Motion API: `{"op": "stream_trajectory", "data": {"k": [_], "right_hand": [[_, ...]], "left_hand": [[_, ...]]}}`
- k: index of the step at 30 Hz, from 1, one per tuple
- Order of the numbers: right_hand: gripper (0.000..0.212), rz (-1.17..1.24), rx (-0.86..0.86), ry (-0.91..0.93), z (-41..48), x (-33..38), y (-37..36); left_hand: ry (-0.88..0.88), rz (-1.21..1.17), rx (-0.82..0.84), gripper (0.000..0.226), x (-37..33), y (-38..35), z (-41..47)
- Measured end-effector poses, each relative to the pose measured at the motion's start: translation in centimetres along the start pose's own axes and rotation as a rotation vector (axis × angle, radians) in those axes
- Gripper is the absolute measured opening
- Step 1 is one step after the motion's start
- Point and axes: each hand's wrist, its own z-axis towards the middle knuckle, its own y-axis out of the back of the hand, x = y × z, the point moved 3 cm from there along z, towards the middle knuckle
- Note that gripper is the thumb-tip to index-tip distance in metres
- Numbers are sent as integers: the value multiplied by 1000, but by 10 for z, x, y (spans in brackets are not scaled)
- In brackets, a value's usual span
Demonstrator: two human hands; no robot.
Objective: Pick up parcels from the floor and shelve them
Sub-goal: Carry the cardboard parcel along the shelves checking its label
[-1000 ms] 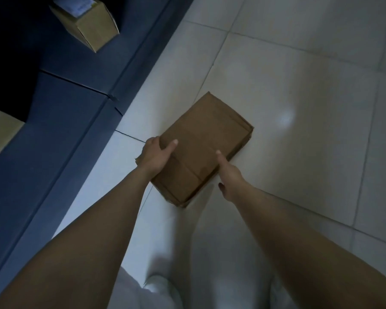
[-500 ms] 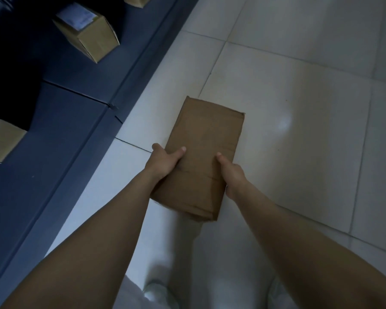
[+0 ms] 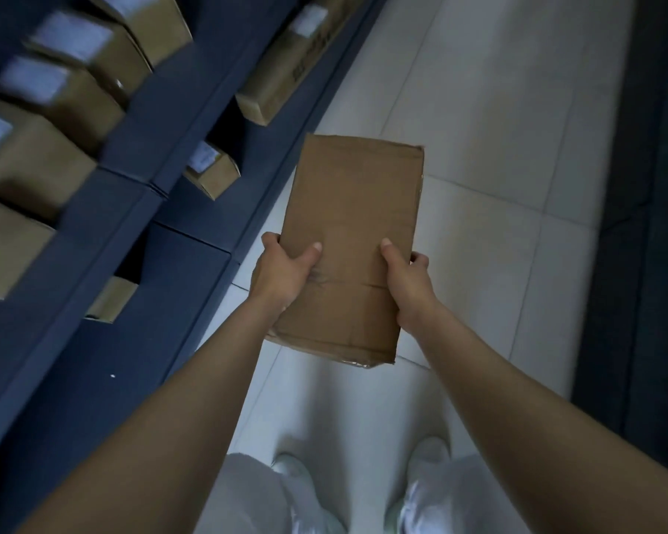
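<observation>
A flat brown cardboard parcel (image 3: 353,225) is held in the air above the tiled floor, its long side pointing away from me. My left hand (image 3: 282,273) grips its left edge, thumb on top. On the right edge sits my right hand (image 3: 407,285), thumb also on top, fingers wrapped underneath. The dark blue shelf unit (image 3: 132,210) runs along my left, close to the parcel's left side.
The shelves hold several cardboard boxes with white labels: a blurred row at the upper left (image 3: 58,82), a small box (image 3: 211,171) on a lower level, a long box (image 3: 286,71) further along. White floor tiles (image 3: 498,148) stretch ahead. A dark strip (image 3: 640,264) borders the right.
The parcel has come up off the floor in both hands and turned lengthwise. My view has risen, bringing more shelf levels and boxes into sight.
</observation>
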Motion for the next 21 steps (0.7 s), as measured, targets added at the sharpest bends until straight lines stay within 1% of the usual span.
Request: {"op": "stream_trajectory", "data": {"k": [3,7,10,14,16,18,21], "right_hand": [[79,-2,-3,67,-62,72,9],[72,-3,-10,182,-150,170,23],[59,13,4,277,-212,236,33],[52,21,22,377,-285,311,40],[49,38,33,447,-319,345,42],[53,46,44,521,-350,375,45],[76,42,79,581,-389,413,46]], "left_hand": [[-48,-7,-30,59,-71,48,-38],[-112,-46,-74,74,-168,116,-94],[-146,-54,-131,64,-235,168,-133],[-212,-36,-199,74,-317,231,-184],[-269,-33,-228,71,-351,258,-208],[-322,-39,-257,73,-380,282,-228],[-403,-43,-310,76,-412,308,-251]]}}
